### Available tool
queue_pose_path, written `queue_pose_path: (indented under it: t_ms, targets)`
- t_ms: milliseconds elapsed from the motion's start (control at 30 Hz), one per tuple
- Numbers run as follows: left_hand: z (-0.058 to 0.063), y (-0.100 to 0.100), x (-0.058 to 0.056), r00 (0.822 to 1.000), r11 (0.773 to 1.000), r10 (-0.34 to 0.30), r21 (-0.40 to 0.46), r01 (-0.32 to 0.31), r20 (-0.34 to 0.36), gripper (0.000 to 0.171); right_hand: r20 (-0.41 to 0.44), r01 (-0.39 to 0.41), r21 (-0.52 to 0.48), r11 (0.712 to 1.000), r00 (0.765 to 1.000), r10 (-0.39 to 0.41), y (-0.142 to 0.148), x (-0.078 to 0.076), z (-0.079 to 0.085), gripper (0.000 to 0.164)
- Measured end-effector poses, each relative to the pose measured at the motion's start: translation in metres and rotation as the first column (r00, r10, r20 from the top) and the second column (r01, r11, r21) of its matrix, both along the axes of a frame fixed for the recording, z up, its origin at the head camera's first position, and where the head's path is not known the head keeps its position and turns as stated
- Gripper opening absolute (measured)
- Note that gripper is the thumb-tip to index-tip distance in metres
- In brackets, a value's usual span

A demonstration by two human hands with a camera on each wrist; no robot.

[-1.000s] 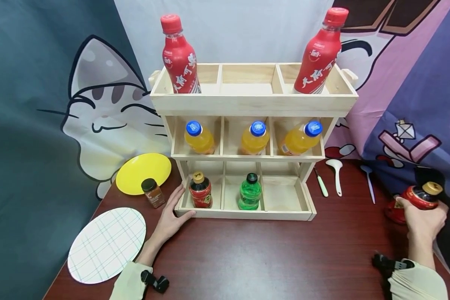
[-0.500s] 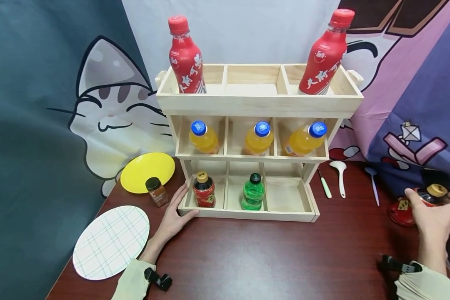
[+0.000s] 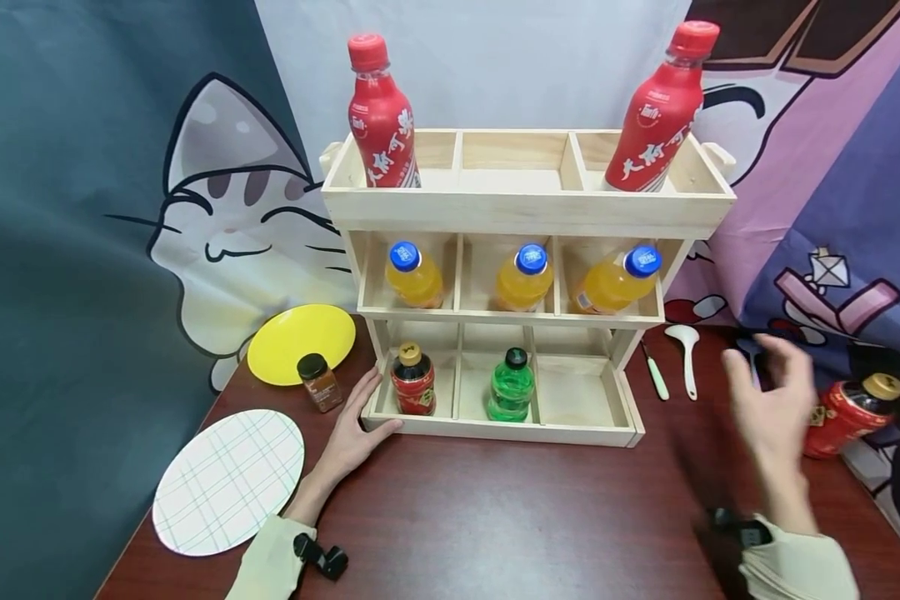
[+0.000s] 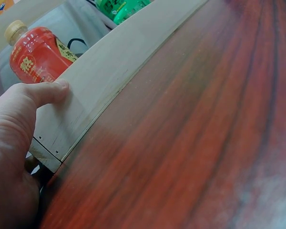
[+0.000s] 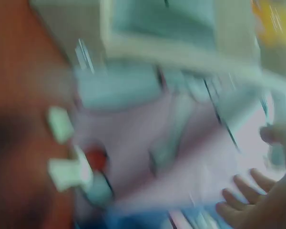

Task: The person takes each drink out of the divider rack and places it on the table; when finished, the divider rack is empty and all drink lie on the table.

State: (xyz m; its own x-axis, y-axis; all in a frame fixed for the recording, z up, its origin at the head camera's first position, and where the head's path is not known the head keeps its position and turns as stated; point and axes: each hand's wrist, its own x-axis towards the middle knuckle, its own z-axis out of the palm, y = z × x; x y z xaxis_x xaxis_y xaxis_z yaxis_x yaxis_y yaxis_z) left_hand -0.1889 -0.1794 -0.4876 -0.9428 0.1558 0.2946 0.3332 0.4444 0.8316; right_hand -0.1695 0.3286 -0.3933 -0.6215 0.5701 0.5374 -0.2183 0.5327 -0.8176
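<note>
Currently, we have our left hand (image 3: 348,442) at the lower left corner of the wooden rack (image 3: 528,215), its thumb laid on the bottom tier's front board and its other fingers stretched along the side; it touches the wood without curling round it. Our right hand (image 3: 776,412) hangs to the right of the rack, thumb and fingers apart, holding nothing; its own wrist view is badly blurred. The gold-capped red bottle (image 3: 843,421) stands well to the right of the rack, just beyond that hand and near the table's (image 3: 540,517) edge. It looks slanted, but we cannot tell whether it truly leans.

That bottle worries us most: if our wrist or forearm swings outward, we could knock it off the edge. A low sweep towards the rack could also push the white spoon (image 3: 687,362) or the green-handled tool (image 3: 656,379), both lying just right of the rack.

On the rack, a similar red bottle (image 3: 414,387) sits in the bottom left compartment and a green bottle (image 3: 511,387) in the bottom middle one. Should our left hand press too hard, the rack could slide or jolt, and the tall bottles (image 3: 382,125) on its top tier would probably topple first. Left of the rack, the brown jar (image 3: 322,390) could tip if our knuckles bump it.
</note>
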Motion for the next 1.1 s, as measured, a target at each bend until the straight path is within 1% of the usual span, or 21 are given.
queue_pose_path:
  t_ms: [67,100,167,267,333,367,433,467,500,567,633,667,700,800,867,1000,1067,1100]
  targets:
    - [0.0,0.001,0.0,1.0,1.0,0.001,-0.002,-0.001,0.003,0.078,-0.025,-0.104,0.012,0.995,0.994,0.104,-0.03,-0.003,-0.005,0.039]
    - [0.0,0.001,-0.001,1.0,1.0,0.0,-0.008,0.0,0.0,0.078,-0.03,-0.159,0.012,0.987,0.987,0.159,-0.044,-0.003,-0.008,0.038]
    - [0.0,0.003,-0.002,1.0,1.0,-0.004,-0.013,0.004,-0.006,0.078,0.003,-0.244,0.028,0.969,0.97,0.244,-0.069,-0.002,-0.013,0.037]
    - [0.0,0.006,-0.005,1.0,1.0,-0.013,-0.024,0.013,-0.017,0.077,0.052,-0.389,0.018,0.921,0.92,0.387,-0.099,0.0,-0.021,0.038]
    - [0.0,0.007,-0.006,1.0,1.0,-0.015,-0.018,0.015,-0.014,0.078,0.095,-0.467,0.027,0.884,0.881,0.463,-0.115,0.0,-0.025,0.04]
    - [0.0,0.008,-0.007,1.0,1.0,-0.017,-0.012,0.017,-0.012,0.078,0.104,-0.508,0.031,0.861,0.858,0.503,-0.122,0.0,-0.026,0.042]
    - [-0.001,0.01,-0.007,1.0,1.0,-0.021,-0.005,0.021,-0.004,0.078,0.129,-0.575,0.008,0.818,0.812,0.569,-0.135,-0.001,-0.028,0.046]
    - [-0.001,0.01,-0.007,1.0,1.0,-0.023,-0.001,0.023,0.003,0.079,0.151,-0.602,-0.024,0.798,0.787,0.598,-0.141,-0.001,-0.03,0.049]
    - [-0.001,0.011,-0.006,1.0,1.0,-0.027,0.003,0.027,0.007,0.079,0.162,-0.634,-0.064,0.771,0.756,0.635,-0.146,-0.002,-0.032,0.053]
    - [-0.002,0.011,-0.006,1.0,1.0,-0.027,0.004,0.027,0.011,0.079,0.189,-0.678,-0.127,0.724,0.7,0.689,-0.155,-0.004,-0.037,0.06]
    - [-0.001,0.009,-0.004,1.0,1.0,-0.025,0.004,0.025,0.015,0.079,0.234,-0.697,-0.173,0.696,0.657,0.717,-0.164,-0.009,-0.046,0.069]
    - [-0.001,0.009,-0.004,1.0,1.0,-0.024,0.004,0.024,0.014,0.079,0.258,-0.701,-0.18,0.691,0.644,0.72,-0.169,-0.012,-0.05,0.073]
    - [-0.001,0.008,-0.004,1.0,1.0,-0.022,0.003,0.022,0.013,0.079,0.271,-0.706,-0.173,0.687,0.637,0.722,-0.173,-0.015,-0.054,0.076]
    - [0.0,0.006,-0.004,1.0,1.0,-0.021,0.007,0.021,0.009,0.079,0.334,-0.68,-0.158,0.716,0.645,0.687,-0.186,-0.026,-0.062,0.085]
    - [0.001,0.005,-0.003,1.0,1.0,-0.018,0.007,0.018,0.008,0.079,0.359,-0.666,-0.169,0.727,0.645,0.675,-0.194,-0.031,-0.064,0.087]
    - [0.001,0.002,-0.001,1.0,1.0,-0.016,0.011,0.016,0.014,0.079,0.361,-0.637,-0.211,0.742,0.655,0.664,-0.206,-0.038,-0.069,0.085]
    - [0.002,0.0,0.0,1.0,1.0,-0.011,0.008,0.011,0.014,0.079,0.345,-0.626,-0.227,0.746,0.665,0.662,-0.21,-0.04,-0.071,0.08]
    - [0.002,-0.001,0.0,1.0,1.0,-0.008,0.003,0.008,0.012,0.079,0.336,-0.618,-0.228,0.752,0.675,0.657,-0.212,-0.041,-0.072,0.079]
